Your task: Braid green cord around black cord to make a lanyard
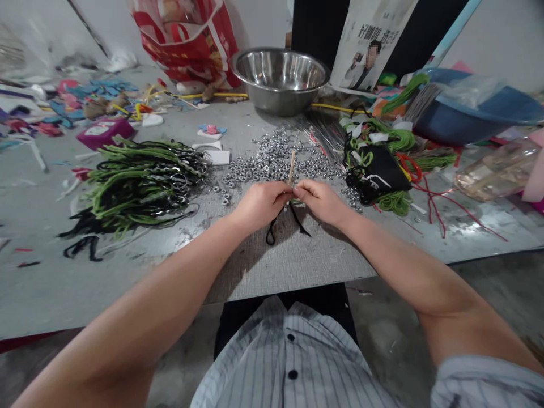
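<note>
My left hand and my right hand meet over the middle of the table, fingers pinched close together. Between the fingertips stands a thin wooden stick, tilted slightly. A black cord hangs below the fingers, with a loop on its left side and a loose end on the right. Which hand grips the stick and which the cord is too small to make out. Just beyond the hands lie many small metal rings, spread across the table.
Green and black cord bundles lie left. At the back are a red bag and a steel bowl. To the right sit a black pouch, red cords, a blue basin and a clear bottle.
</note>
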Demonstrator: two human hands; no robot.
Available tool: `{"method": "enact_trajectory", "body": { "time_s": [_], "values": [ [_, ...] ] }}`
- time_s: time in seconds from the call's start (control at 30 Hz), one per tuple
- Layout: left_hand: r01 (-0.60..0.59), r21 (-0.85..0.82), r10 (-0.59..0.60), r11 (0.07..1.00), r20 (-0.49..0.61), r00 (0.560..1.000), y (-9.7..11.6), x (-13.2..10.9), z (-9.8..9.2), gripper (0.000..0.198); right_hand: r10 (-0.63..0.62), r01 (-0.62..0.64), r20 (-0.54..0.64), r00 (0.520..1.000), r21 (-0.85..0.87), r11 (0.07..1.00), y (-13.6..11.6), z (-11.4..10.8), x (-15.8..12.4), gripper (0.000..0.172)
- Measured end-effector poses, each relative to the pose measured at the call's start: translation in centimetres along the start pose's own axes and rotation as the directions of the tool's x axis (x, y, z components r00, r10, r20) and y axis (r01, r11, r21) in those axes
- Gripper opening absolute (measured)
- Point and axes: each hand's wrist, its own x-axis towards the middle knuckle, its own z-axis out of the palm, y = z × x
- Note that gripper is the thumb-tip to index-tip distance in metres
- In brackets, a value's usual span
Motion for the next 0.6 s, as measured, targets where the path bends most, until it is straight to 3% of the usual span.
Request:
{"method": "enact_trajectory", "body": {
  "time_s": [0.4, 0.6],
  "values": [
    [-0.011, -0.032, 0.014, 0.999, 0.065, 0.998, -0.5, 0.0, -0.6, 0.029, 0.02, -0.02, -0.029, 0.999, 0.011, 1.0, -0.3, -0.2, -0.4, 0.013],
    [-0.088, 0.083, 0.072, 0.993, 0.178, 0.981, -1.2, 0.1, -1.7, 0.027, -0.019, 0.026, 0.049, 0.999, -0.155, 0.988, -0.4, -0.4, -0.3, 0.009]
  ]
}}
